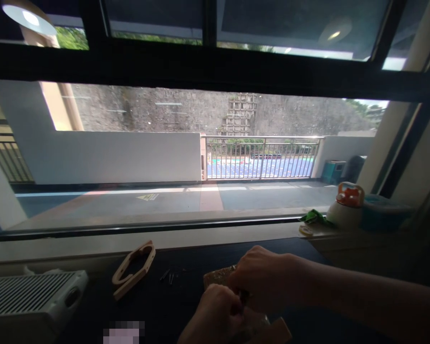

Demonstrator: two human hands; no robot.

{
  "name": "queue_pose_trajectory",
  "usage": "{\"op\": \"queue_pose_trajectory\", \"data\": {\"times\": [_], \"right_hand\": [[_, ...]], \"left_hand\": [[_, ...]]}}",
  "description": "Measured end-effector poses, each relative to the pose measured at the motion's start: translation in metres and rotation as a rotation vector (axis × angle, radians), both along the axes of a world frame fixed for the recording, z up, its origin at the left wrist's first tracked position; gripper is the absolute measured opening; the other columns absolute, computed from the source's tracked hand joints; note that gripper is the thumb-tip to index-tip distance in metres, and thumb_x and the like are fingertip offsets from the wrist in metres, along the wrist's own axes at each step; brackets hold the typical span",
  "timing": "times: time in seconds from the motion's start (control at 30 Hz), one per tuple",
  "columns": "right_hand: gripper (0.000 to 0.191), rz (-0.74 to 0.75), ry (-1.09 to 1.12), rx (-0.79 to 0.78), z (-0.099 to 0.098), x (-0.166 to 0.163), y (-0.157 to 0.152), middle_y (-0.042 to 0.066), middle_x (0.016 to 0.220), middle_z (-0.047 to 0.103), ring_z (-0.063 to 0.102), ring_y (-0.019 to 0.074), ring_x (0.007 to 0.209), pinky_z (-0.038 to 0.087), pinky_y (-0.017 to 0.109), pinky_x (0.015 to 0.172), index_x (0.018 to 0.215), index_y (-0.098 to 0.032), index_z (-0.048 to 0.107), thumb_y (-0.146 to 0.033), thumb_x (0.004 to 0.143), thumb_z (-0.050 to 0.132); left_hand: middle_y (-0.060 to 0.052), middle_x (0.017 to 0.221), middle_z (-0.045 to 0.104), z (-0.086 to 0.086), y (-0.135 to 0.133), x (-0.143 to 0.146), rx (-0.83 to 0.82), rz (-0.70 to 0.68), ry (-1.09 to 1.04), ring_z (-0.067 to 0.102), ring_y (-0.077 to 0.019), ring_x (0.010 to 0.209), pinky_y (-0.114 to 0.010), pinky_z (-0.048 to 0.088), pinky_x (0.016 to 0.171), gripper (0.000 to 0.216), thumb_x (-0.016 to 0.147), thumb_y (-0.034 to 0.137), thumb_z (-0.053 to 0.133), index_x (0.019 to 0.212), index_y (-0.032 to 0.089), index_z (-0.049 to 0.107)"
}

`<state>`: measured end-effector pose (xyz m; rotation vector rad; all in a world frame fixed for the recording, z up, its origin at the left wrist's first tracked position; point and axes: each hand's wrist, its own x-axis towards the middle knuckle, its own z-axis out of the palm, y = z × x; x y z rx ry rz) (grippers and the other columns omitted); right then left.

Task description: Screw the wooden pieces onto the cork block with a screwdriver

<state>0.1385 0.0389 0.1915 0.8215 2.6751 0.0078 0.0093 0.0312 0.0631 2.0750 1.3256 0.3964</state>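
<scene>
Close together over the dark table [186,260], both hands have their fingers closed. My left hand [217,308] is a fist with its fingertips meeting the right hand's fingers. My right hand [260,274] comes in from the right, knuckles up. Whatever is pinched between them is mostly hidden and in shadow. A brown, speckled block-like piece [215,277] shows beyond the fingers, close against the right hand. Below the hands, a tan flat-ended piece [277,330] and something clear and shiny [260,320] stick out.
A pale wooden loop-shaped frame [148,260] lies left on the table, with several small dark screws or pins [171,278] beside it. A white slatted appliance [25,296] stands at left. On the right sill are a white jug [344,212], a green cloth [313,217] and a tape roll [306,231].
</scene>
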Motion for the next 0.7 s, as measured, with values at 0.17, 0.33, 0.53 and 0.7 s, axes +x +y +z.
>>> {"op": "queue_pose_trajectory", "data": {"times": [0.17,0.33,0.53,0.7], "right_hand": [[0.006,0.129,-0.075,0.042,-0.004,0.001,0.0,0.003,0.071,0.067,0.061,0.0141,0.064,0.024,0.022,0.042,0.067,-0.013,0.064,-0.013,0.069,0.058],[0.013,0.083,-0.074,0.059,-0.009,0.002,-0.001,0.003,0.063,0.065,0.058,0.0125,0.055,0.022,0.022,0.039,0.062,-0.012,0.062,-0.012,0.073,0.055],[0.019,-0.004,-0.037,0.076,-0.003,0.001,-0.005,0.004,0.066,0.067,0.06,0.0163,0.058,0.023,0.024,0.042,0.072,-0.015,0.065,-0.027,0.078,0.052],[0.009,0.079,-0.103,0.011,0.002,-0.003,-0.002,0.003,0.075,0.068,0.062,0.0157,0.067,0.025,0.023,0.045,0.074,-0.015,0.065,-0.015,0.072,0.056]], "left_hand": [[-0.002,0.069,0.071,0.003,0.002,0.002,0.008,0.012,0.04,0.058,-0.0151,0.063,-0.021,0.035,0.052,0.022,0.07,0.023,0.054,0.075,0.015,0.074],[-0.001,0.066,0.07,-0.001,0.0,0.001,0.03,-0.008,-0.025,0.058,-0.0134,0.061,-0.02,0.033,0.05,0.021,0.07,0.02,0.053,0.069,0.016,0.073],[-0.002,0.061,0.068,-0.006,0.001,0.001,0.051,-0.007,-0.029,0.056,-0.0136,0.058,-0.02,0.032,0.047,0.022,0.071,0.025,0.054,0.064,0.013,0.072],[-0.003,0.073,0.07,-0.004,0.002,0.0,0.055,0.013,-0.007,0.055,-0.0128,0.057,-0.021,0.038,0.053,0.021,0.07,0.024,0.055,0.075,0.015,0.073]]}}
